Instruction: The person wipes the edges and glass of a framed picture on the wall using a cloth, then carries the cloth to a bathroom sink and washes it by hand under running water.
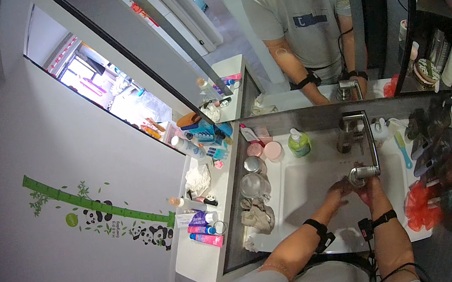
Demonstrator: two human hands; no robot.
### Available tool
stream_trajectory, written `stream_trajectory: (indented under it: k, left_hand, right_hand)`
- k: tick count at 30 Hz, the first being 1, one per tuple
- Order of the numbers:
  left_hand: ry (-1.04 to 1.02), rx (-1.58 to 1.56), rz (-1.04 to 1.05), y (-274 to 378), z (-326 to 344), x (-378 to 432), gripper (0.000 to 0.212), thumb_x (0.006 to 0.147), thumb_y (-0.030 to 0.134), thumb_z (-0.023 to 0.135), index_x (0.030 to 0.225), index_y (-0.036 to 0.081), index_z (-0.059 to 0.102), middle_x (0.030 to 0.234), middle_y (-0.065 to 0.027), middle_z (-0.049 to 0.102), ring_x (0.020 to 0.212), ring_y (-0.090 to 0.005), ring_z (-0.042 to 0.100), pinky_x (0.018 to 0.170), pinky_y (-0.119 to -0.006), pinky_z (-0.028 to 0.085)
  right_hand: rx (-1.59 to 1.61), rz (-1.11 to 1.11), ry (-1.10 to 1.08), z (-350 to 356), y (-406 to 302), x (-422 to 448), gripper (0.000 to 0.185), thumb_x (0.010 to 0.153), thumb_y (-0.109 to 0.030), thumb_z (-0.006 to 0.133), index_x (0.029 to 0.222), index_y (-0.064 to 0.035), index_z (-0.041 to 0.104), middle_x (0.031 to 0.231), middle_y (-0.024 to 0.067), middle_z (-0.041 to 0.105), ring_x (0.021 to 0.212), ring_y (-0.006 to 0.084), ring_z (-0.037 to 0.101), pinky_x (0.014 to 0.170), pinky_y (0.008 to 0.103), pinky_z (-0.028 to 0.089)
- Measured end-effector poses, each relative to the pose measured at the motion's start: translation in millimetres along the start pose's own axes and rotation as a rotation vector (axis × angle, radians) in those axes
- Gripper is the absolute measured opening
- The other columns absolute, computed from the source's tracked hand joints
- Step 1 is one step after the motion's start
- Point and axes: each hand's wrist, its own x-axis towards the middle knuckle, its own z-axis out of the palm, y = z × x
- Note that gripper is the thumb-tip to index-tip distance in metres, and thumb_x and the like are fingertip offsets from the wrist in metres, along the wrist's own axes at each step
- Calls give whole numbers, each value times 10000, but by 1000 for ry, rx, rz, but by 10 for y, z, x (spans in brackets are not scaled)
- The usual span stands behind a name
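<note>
Both of my hands are over the white washbasin (303, 199), at the head of a chrome faucet (372, 143). My left hand (337, 195) is at the left of the faucet head, with its fingers spread and somewhat blurred. Partly hidden by that head, my right hand (369, 192) is just beneath it and to the right. Whether anything is between the hands cannot be made out. Dark straps with small attached units are around both wrists, and a cable runs along the right forearm. A green pump bottle (299, 143) stands on the basin's back rim.
Jars and a crumpled cloth (257, 216) line the basin's left side. On the right are a red mesh sponge (422, 206), a blue brush (402, 149) and several dark items. Tubes and bottles stand on a white ledge (197, 262) at left. A mirror (311, 59) rises behind the basin.
</note>
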Motion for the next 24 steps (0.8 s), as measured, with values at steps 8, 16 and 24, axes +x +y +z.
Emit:
stream_trajectory:
  k: [8, 16, 24]
  left_hand:
    - [-140, -361, 27, 51, 104, 287, 552, 994, 545, 412, 1267, 82, 534, 1125, -102, 600, 1061, -209, 562, 879, -336, 460]
    - [-86, -67, 45, 118, 468, 57, 366, 955, 330, 573, 1195, 55, 553, 1082, -97, 637, 813, -197, 577, 691, -354, 504]
    - [18, 314, 194, 155, 227, 209, 171, 881, 153, 626, 938, 9, 554, 924, -71, 581, 728, -152, 535, 648, -284, 476]
  right_hand:
    - [-1156, -439, 93, 52, 387, -214, 450, 974, -388, 538, 1213, -7, 543, 1180, 133, 616, 1055, 276, 605, 893, 381, 496]
    - [-1501, -714, 165, -274, 378, 170, 305, 957, -261, 552, 1115, 1, 558, 981, 127, 612, 881, 237, 593, 781, 356, 479]
    - [-1026, -403, 116, -865, 227, 590, 156, 919, -204, 589, 917, -49, 583, 741, 21, 549, 689, 184, 533, 639, 323, 456]
